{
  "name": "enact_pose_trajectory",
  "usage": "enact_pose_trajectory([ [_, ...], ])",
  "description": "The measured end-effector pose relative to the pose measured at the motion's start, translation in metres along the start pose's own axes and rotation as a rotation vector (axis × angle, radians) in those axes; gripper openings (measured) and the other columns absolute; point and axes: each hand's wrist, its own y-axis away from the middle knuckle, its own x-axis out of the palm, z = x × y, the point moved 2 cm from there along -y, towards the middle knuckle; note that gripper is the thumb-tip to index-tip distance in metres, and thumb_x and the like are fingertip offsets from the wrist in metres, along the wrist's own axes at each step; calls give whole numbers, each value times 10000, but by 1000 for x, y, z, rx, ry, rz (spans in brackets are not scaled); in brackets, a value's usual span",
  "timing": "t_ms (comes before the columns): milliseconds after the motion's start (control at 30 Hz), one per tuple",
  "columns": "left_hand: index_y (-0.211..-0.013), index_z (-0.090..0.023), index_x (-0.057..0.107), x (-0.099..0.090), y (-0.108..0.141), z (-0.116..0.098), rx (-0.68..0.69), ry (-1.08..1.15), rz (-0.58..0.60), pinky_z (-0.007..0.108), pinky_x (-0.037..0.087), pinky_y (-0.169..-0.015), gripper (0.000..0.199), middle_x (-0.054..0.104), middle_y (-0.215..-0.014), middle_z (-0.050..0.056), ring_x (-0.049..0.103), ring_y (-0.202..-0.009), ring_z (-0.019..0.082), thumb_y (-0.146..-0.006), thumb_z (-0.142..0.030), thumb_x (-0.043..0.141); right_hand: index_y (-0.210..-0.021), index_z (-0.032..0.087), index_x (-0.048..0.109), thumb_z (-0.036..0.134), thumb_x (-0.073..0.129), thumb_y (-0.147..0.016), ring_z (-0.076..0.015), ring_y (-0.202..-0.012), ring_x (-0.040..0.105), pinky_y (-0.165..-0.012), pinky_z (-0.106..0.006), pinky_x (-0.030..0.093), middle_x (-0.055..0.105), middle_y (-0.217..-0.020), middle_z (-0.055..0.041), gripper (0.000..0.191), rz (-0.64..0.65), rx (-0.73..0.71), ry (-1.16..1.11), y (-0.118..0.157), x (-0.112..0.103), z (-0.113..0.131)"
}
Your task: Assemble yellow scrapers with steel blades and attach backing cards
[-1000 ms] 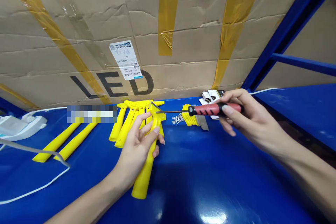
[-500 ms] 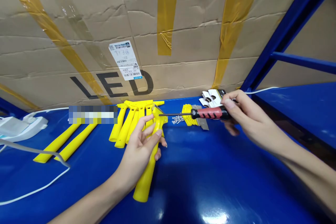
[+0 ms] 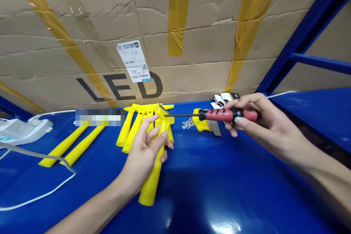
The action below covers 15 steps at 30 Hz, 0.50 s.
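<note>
My left hand [image 3: 145, 150] is closed around a yellow plastic scraper [image 3: 150, 186], its head pointing away and its round handle slanting toward me. A thin grey blade edge shows at the head. My right hand [image 3: 271, 124] grips a red and black screwdriver [image 3: 215, 115], thumb and fingers around its handle. The shaft lies level, and its tip meets the scraper's head; the screw itself is too small to make out. Behind my left hand lie several more yellow handles [image 3: 133, 131]. Small metal fasteners [image 3: 188, 123] sit beside a stack of yellow plates [image 3: 201, 124] and grey metal blades [image 3: 215, 128].
Two yellow-handled scrapers [image 3: 82, 144], their heads blurred out, lie left on the blue table [image 3: 208, 190]. A white power strip [image 3: 30, 131] and cable are at far left. White-and-black packaging [image 3: 226, 98] sits before a large cardboard box [image 3: 203, 69]. Blue frame bars [image 3: 298, 40] rise at right.
My right hand's fingers have shifted on the screwdriver's handle, showing more of its rear end. The tip stays at the scraper's head. The whole view has shifted slightly.
</note>
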Motion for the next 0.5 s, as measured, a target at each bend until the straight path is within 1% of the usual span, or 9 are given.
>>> enact_pose_trajectory([
  [67,-1226,-222,412,0,0,2,-32,-9,2,183,398,-438,504,639,-677,-20,482,-469,84,-842,-321,723,-1013,270,534,397,619,-952,-105,-490,545,-475,-262,471,580,-731,35,164,-36,2,78,0,0,0],
  [100,-1226,-220,412,0,0,3,-44,-12,3,184,399,-438,508,638,-680,-19,482,-472,84,-839,-321,725,-995,265,526,439,582,-969,-96,-427,484,-405,-249,404,530,-651,51,184,-52,32,121,0,0,-1],
  [167,-1228,-220,410,1,1,3,-47,-20,9,184,401,-442,506,641,-680,-16,484,-481,87,-843,-323,722,-979,258,515,501,521,-988,-88,-373,425,-350,-239,332,480,-580,67,243,-75,97,187,0,0,-4],
  [200,-1226,-222,409,1,0,3,-41,-23,13,184,402,-445,497,641,-677,-16,486,-487,89,-849,-324,716,-970,254,511,514,499,-995,-89,-376,439,-359,-238,352,492,-578,65,262,-78,112,198,-1,-1,-5],
  [267,-1212,-229,409,3,0,1,-21,-25,18,186,402,-445,474,635,-677,-20,492,-494,92,-856,-318,710,-976,248,508,506,497,-999,-107,-433,531,-427,-252,454,561,-618,47,259,-56,108,178,-1,-2,-6],
  [367,-1187,-235,414,4,0,-1,2,-39,31,192,403,-436,452,624,-688,-28,493,-483,92,-855,-310,712,-1019,250,565,436,656,-923,-135,-614,655,-567,-285,575,686,-881,-15,228,-38,19,192,0,-4,-2],
  [433,-1175,-237,417,5,1,-1,9,-53,45,192,402,-430,438,620,-691,-32,488,-473,87,-858,-312,711,-993,252,623,384,744,-855,-139,-672,676,-587,-281,591,697,-1037,-41,227,-91,-40,254,2,-4,3],
  [467,-1169,-238,418,5,1,0,11,-55,52,190,400,-426,432,617,-691,-34,486,-471,86,-859,-312,711,-964,250,640,372,765,-834,-138,-652,672,-560,-275,582,705,-1027,-42,218,-128,-52,273,3,-4,5],
  [500,-1163,-240,418,5,2,1,14,-54,59,186,396,-422,427,613,-690,-36,485,-472,85,-860,-314,710,-938,248,646,370,775,-822,-135,-602,659,-516,-268,562,717,-952,-35,212,-162,-50,275,4,-3,7],
])
